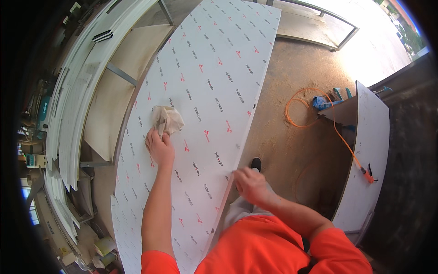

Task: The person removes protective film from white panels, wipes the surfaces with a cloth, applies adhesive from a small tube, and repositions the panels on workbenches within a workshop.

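A long white panel [200,137] lies flat in front of me, its face covered in film printed with rows of small black and red marks. My left hand [159,148] reaches over the panel's left half, its fingers closed on a crumpled beige rag [169,119] that rests on the surface. At the panel's right edge is my right hand [254,186], its fingers curled together with the tips against or just over the edge. Whatever those fingers pinch, if anything, is hidden.
Left stands a rack with stacked white strips [75,105]. On the right, an air blow gun [368,175] with an orange hose [292,109] lies on a white-topped stand [365,137]. A blue bag [321,102] sits by it. Dust covers the brown floor [278,137]. A metal-framed table [310,29] stands beyond.
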A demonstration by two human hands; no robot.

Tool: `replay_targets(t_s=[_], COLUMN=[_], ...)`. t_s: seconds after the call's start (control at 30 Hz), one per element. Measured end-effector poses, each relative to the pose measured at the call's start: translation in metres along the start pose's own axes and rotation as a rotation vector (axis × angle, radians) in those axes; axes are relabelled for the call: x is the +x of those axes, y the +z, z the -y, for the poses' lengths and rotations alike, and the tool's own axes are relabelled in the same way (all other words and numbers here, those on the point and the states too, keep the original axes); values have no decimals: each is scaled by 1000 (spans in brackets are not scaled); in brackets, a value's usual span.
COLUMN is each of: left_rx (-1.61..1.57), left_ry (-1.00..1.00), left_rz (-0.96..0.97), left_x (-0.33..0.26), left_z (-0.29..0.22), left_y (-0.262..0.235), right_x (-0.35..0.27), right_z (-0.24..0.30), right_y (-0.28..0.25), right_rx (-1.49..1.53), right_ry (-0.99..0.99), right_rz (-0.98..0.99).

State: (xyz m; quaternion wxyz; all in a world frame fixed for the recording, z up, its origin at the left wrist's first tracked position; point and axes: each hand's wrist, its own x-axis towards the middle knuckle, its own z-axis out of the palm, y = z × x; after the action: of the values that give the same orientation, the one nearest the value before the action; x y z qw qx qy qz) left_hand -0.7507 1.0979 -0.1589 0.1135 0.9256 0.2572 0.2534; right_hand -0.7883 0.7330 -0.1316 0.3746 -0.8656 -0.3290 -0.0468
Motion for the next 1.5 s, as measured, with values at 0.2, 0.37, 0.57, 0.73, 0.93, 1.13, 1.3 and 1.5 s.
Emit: replay_targets(t_s=[0.2, 0.37, 0.57, 0.73, 0.93, 1.13, 1.3, 1.5], left_rx=[-18, -10, -2, -20, -86, 74, 172, 134], left_ry=[32, 16, 8, 3, 31, -246, -448, -535], left_rz=[-18, -24, -29, -24, -77, -72, -105, -94], left_x=[1, -3, -3, 0, 7, 28, 43, 56], left_z=[-5, 3, -1, -12, -19, 46, 102, 88], left_y=[1, 1, 2, -5, -8, -26, -42, -49], right_x=[94, 12, -73, 10, 157, 300, 399, 442], right_z=[-71, 0, 65, 28, -26, -44, 12, 93], right_y=[-8, 11, 14, -23, -38, 19, 134, 267], right_rx=[-200, -97, 180, 129, 92, 71, 152, 140], right_ry=[19, -176, -454, -275, 47, -98, -325, -562], right_rz=[-306, 77, 411, 174, 102, 220, 297, 305])
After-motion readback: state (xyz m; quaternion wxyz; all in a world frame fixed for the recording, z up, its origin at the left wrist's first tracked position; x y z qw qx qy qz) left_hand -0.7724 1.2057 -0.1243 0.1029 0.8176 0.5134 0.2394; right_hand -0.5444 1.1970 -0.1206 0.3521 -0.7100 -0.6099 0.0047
